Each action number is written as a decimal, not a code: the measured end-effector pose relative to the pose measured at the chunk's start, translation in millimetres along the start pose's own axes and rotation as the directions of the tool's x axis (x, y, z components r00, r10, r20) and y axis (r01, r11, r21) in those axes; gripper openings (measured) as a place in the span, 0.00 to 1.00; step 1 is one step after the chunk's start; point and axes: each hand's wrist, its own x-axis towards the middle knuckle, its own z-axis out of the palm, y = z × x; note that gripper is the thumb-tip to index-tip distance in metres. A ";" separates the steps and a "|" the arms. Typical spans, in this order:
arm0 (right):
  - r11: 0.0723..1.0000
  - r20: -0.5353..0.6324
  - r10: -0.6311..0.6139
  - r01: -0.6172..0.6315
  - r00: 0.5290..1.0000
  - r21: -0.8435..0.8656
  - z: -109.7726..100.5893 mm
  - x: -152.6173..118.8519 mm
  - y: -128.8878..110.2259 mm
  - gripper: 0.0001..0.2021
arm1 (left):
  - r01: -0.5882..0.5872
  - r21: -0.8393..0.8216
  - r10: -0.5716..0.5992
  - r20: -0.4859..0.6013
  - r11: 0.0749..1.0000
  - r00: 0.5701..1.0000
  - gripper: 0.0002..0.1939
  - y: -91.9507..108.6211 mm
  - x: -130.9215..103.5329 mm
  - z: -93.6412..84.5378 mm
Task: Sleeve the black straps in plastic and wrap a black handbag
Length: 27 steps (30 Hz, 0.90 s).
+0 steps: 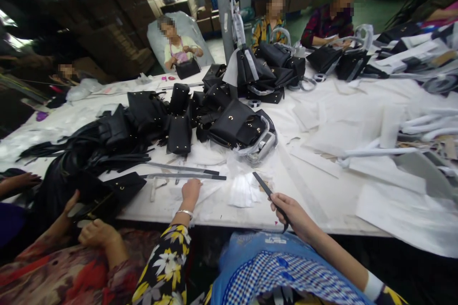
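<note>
In my right hand (291,209) is a narrow black strap (262,184), gripped between thumb and fingers. Its flat end points up and left, while the other end hangs below the hand. My left hand (191,191) is at the table top, fingers curled over clear plastic film; what they hold, if anything, is hidden. Just beyond it lie two long dark straps (200,172) in part wrapped in plastic. Between my hands is a stack of thin white sheets (245,189). A black handbag (232,124) with a plastic-wrapped handle lies farther back.
Several black bags (179,133) are heaped across the middle of the white table (304,186). At left, a co-worker's hands (98,236) handle a black bag (121,190). White sheets (386,181) and wrapped tubes (381,151) cover the right side. Other people work across the table.
</note>
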 end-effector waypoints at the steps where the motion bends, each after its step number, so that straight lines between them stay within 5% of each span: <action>1: 1.000 0.013 -0.009 0.009 1.000 -0.005 -1.3 1.3 0.0 0.19 | 0.020 -0.033 -0.020 -0.013 0.999 1.000 0.12 2.1 -1.5 -7.0; 4: 1.000 0.050 -0.028 0.028 0.998 0.005 -2.8 4.2 0.8 0.17 | 0.085 -0.190 -0.086 0.004 0.978 0.996 0.13 7.5 -5.3 -29.9; 8: 0.999 0.133 -0.022 0.016 0.991 0.044 -1.3 5.1 2.0 0.17 | 0.206 -0.513 -0.114 0.206 0.833 0.972 0.07 20.4 -22.5 -52.1; 13: 0.979 0.313 -0.094 0.145 0.945 -0.143 5.8 3.5 -2.5 0.18 | 0.328 -0.881 0.004 0.351 0.342 0.937 0.08 65.5 -75.1 -45.2; 17: 0.852 0.519 -0.284 0.460 0.806 -0.249 16.2 -2.2 -12.4 0.15 | 0.374 -0.927 0.013 0.374 -0.030 0.927 0.11 111.1 -114.6 -34.4; 21: 0.741 0.597 -0.355 0.606 0.719 -0.289 27.7 -8.4 -17.5 0.13 | 0.376 -0.891 0.007 0.387 -0.254 0.922 0.09 135.0 -132.1 -42.8; 24: 0.795 0.602 -0.277 0.530 0.749 -0.294 36.8 -10.9 -16.8 0.17 | 0.343 -0.874 0.000 0.365 -0.343 0.931 0.09 137.1 -137.1 -55.6; 27: 0.887 0.481 -0.197 0.365 0.854 -0.284 46.9 -12.1 -16.8 0.20 | 0.267 -0.869 0.055 0.269 -0.417 0.962 0.16 133.0 -148.2 -60.5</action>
